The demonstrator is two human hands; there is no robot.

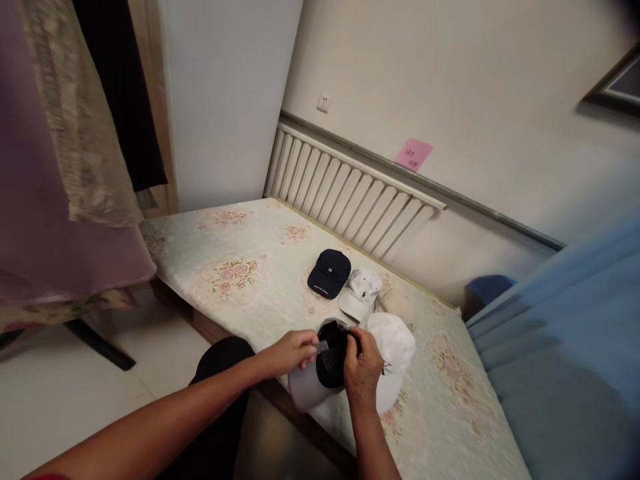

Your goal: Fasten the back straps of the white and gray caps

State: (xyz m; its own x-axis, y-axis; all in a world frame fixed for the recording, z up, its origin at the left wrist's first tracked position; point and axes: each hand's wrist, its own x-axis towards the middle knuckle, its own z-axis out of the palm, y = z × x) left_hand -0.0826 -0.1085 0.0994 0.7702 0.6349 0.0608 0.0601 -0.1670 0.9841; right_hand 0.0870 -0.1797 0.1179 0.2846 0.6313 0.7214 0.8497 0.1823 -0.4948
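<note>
A grey cap (310,387) with a black inside is held over the near edge of the bed, its opening turned up toward me. My left hand (295,352) is closed, pinching a small grey strap end (321,347) at the cap's opening. On the other side, my right hand (363,363) is closed around the cap's rim near a strap or buckle, whose details are too small to tell. A white cap (393,340) lies just beyond my right hand. Farther back are a smaller white cap (363,291) with a dark logo and a navy cap (330,272).
A pale beige item (397,308), partly hidden, lies among the caps on the floral bed (280,287). Behind the bed runs a white radiator (340,187). Clothes (85,120) hang at left, and a blue curtain (565,347) hangs at right.
</note>
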